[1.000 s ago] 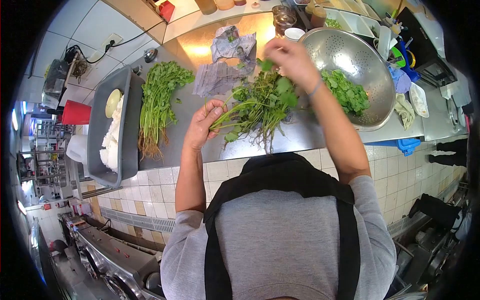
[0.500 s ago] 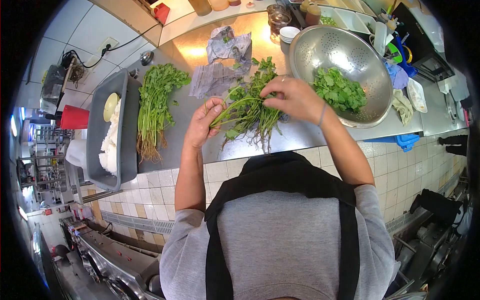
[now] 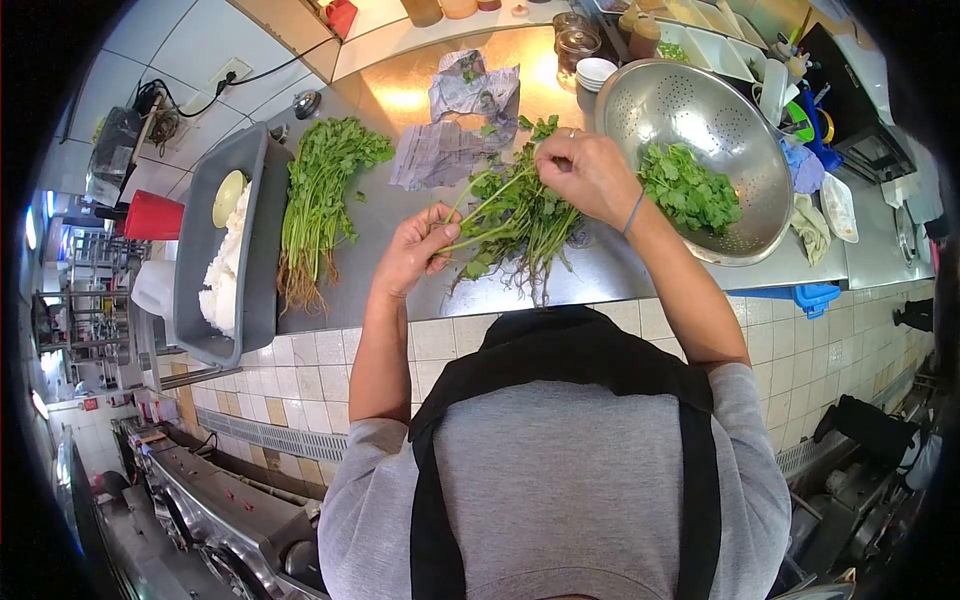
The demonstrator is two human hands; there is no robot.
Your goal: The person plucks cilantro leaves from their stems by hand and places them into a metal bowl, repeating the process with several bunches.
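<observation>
My left hand (image 3: 415, 248) is closed around a few coriander stems (image 3: 482, 212), which stretch up and right toward the other hand. With its fingers pinched together, my right hand (image 3: 592, 175) grips the upper end of a stem; the fingertips are partly hidden. Below and between the hands, a loose coriander bunch (image 3: 545, 235) with thin roots lies on the steel counter (image 3: 400, 285). To the right, a perforated steel colander (image 3: 690, 100) holds a heap of coriander leaves (image 3: 690, 190). On the left lies a fuller rooted coriander bunch (image 3: 322, 200).
Crumpled printed paper (image 3: 435, 155) with leaf scraps lies behind the loose bunch. A grey tub (image 3: 260, 240) with white contents and a yellowish bowl (image 3: 229, 198) stands far left. Small white dishes (image 3: 596, 72) and a glass jar (image 3: 577, 45) sit behind the colander.
My right hand has moved slightly up and away from the loose bunch, its fingers now pinched closer. My left hand keeps its hold on the stems. The whole view has shifted a little.
</observation>
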